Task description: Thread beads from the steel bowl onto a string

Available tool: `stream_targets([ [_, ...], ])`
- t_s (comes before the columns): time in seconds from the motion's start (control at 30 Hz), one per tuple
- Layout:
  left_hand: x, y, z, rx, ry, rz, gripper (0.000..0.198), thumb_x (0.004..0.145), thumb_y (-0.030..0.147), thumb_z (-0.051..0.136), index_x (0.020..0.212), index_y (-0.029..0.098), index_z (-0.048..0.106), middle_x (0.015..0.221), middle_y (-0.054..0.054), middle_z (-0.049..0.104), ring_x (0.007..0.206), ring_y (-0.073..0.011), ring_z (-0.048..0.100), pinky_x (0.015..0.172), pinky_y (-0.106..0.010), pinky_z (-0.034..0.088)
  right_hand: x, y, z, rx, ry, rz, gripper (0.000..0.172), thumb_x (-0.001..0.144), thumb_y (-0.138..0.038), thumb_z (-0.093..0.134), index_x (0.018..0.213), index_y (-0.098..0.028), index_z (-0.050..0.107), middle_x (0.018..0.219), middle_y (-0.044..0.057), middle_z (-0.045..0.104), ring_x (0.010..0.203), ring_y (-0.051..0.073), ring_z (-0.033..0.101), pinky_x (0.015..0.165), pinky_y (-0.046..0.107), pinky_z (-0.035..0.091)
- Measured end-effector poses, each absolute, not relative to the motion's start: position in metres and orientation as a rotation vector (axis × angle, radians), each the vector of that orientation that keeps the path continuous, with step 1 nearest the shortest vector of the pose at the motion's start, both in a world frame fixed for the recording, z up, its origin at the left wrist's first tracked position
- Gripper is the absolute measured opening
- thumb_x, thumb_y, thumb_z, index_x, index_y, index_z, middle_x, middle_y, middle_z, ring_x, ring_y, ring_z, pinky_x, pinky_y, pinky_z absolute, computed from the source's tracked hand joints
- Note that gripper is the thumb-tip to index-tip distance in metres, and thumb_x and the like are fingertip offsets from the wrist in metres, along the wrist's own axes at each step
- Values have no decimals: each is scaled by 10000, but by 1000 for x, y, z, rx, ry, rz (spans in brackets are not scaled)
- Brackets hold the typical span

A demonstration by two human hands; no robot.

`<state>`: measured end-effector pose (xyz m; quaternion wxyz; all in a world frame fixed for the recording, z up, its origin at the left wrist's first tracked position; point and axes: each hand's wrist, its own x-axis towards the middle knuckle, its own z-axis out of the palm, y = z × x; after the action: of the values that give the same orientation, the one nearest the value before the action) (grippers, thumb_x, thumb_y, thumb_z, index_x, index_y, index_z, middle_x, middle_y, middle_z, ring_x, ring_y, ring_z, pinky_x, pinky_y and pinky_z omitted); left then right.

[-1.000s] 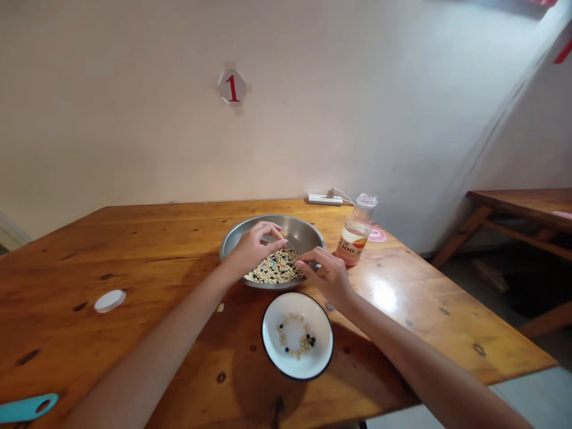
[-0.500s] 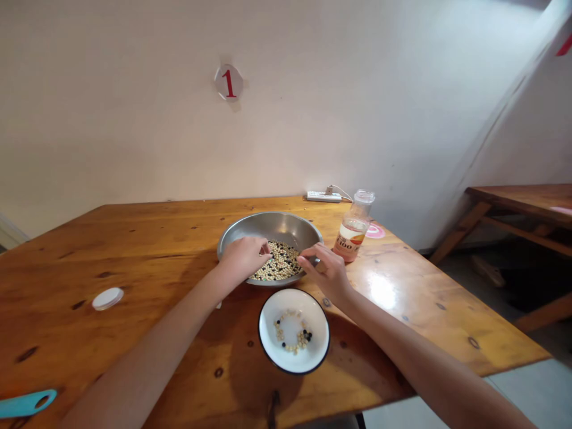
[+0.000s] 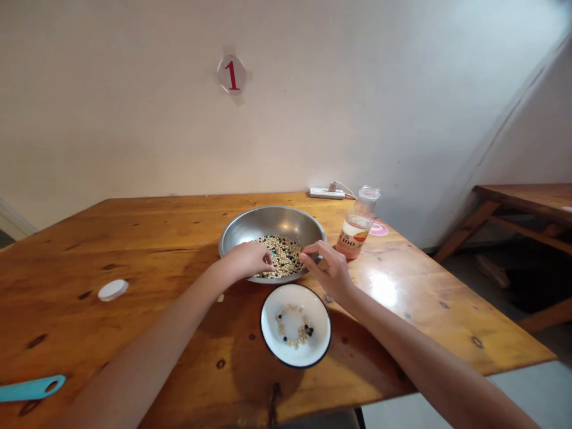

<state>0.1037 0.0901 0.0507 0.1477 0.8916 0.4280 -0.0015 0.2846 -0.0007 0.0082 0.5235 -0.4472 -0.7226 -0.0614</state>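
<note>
A wide steel basin (image 3: 241, 229) holds many small pale and black beads or beans (image 3: 281, 256), with a few green specks among them. My left hand (image 3: 252, 260) dips over its near left side, fingertips pinched at the pieces; whatever they hold is too small to make out. At the right rim my right hand (image 3: 328, 268) has thumb and index finger brought together, with any held thing too small to tell. Just in front of the basin stands a white bowl with a dark rim (image 3: 272, 342). Inside it lies a rough ring of pale and black pieces (image 3: 295, 341).
Right of the basin, a clear bottle (image 3: 354, 235) holds pink liquid, its top uncapped. A white lid (image 3: 113, 290) lies on the wooden table (image 3: 165, 226) at left, with a turquoise handle (image 3: 33, 389) near the front. A power strip (image 3: 327, 193) sits by the wall.
My left hand has moved slightly nearer and lower within the basin, its fingertips now at the near pieces. My right hand stays pinched at the right rim. The view has shifted slightly.
</note>
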Motion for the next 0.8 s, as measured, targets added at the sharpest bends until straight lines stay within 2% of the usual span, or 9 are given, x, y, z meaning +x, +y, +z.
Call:
stream_targets([
  [0.3,102,93,47,2495,1189,-10,136,656,306,643,742,258,737,782,-21,730,711,-188,628,552,-226,355,283,-1,7,-1057,-1756,-178,150,892,-260,526,760,-206,571,668,21,627,626,161,576,624,289,454],
  [0.43,104,90,48,2498,1173,18,141,696,318,616,738,234,722,712,-28,713,640,-177,611,542,-237,354,282,-1,7,-1045,-1769,-169,138,889,-249,534,763,-205,568,660,18,622,617,160,566,626,294,447],
  [0.67,108,83,52,2513,1192,80,149,731,284,573,730,205,700,655,-38,691,654,-197,609,562,-261,353,281,-1,5,-1029,-1769,-151,130,889,-236,528,767,-206,559,661,18,607,629,162,559,621,291,446],
  [0.8,107,84,54,2451,1146,0,148,726,280,593,766,198,710,664,-21,700,606,-162,615,562,-235,381,281,-1,5,-1022,-1776,-150,128,890,-227,529,765,-204,547,661,14,603,627,156,555,615,286,442],
])
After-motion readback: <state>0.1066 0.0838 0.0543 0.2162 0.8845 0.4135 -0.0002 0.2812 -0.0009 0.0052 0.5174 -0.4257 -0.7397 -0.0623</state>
